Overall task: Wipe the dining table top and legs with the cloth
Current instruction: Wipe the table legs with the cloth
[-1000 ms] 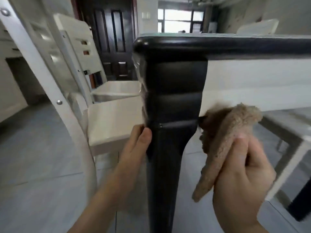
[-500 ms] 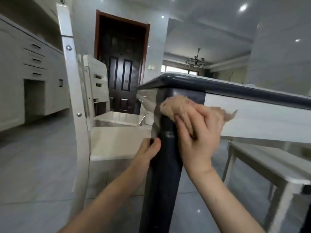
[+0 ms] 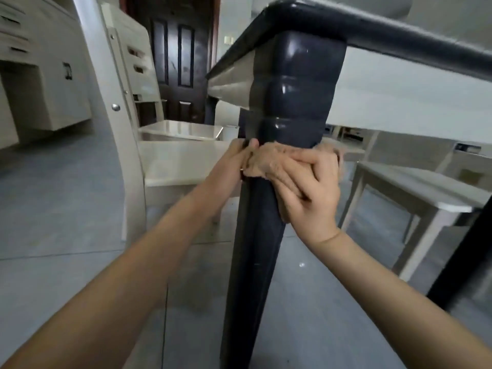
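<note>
The dining table's dark turned leg point(image 3: 290, 102) runs down the middle of the view from the dark rounded table edge point(image 3: 386, 33). A tan cloth point(image 3: 266, 162) is wrapped around the leg just below its lowest ring. My right hand point(image 3: 311, 187) grips the cloth against the front and right side of the leg. My left hand point(image 3: 231, 166) holds the left side of the leg, its fingertips touching the cloth's edge. The far side of the leg is hidden.
A cream chair point(image 3: 170, 161) stands close on the left, its back rail point(image 3: 106, 102) near my left arm. A cream bench point(image 3: 415, 187) sits under the table at right. Another dark leg point(image 3: 463, 251) stands at far right. Grey tiled floor lies below.
My right hand has slid the cloth down from the top block of the leg to below the rings. My left hand stays on the leg's left side. The view tilted downward.
</note>
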Demonstrator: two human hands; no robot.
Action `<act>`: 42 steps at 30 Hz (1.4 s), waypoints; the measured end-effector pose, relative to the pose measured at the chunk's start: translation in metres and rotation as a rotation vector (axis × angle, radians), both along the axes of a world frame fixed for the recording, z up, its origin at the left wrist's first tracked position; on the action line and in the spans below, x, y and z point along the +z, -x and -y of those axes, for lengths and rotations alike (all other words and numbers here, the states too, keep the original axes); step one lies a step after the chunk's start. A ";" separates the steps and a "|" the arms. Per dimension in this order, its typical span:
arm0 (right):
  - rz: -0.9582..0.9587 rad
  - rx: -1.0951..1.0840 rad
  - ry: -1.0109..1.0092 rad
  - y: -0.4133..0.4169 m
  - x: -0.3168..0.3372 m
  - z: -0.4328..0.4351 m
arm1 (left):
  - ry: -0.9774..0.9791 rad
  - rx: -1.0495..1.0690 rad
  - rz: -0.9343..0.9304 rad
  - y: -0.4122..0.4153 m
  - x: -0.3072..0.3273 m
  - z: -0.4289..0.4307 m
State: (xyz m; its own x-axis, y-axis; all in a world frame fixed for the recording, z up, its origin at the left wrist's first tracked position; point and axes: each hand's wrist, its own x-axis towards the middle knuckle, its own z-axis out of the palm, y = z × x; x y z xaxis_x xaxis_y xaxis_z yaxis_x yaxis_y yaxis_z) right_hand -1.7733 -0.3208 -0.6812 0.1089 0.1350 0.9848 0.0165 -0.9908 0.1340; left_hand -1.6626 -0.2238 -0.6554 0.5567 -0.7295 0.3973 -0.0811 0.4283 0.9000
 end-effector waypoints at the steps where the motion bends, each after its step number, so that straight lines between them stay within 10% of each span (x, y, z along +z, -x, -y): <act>1: -0.030 -0.008 0.010 0.005 -0.010 0.000 | -0.006 -0.023 0.008 -0.002 -0.003 0.001; 9: 0.178 0.021 -0.087 -0.002 0.049 0.002 | -0.029 -0.057 0.091 -0.008 -0.007 -0.003; 15: -0.272 -0.005 0.062 0.018 -0.072 0.007 | -0.047 -0.058 0.144 -0.010 -0.012 -0.003; 35: 0.234 -0.009 -0.148 -0.007 0.078 -0.015 | 0.007 -0.068 0.144 -0.019 -0.007 0.004; 42: -0.217 0.023 -0.095 0.020 -0.087 -0.003 | -0.068 -0.012 0.142 -0.013 -0.006 0.001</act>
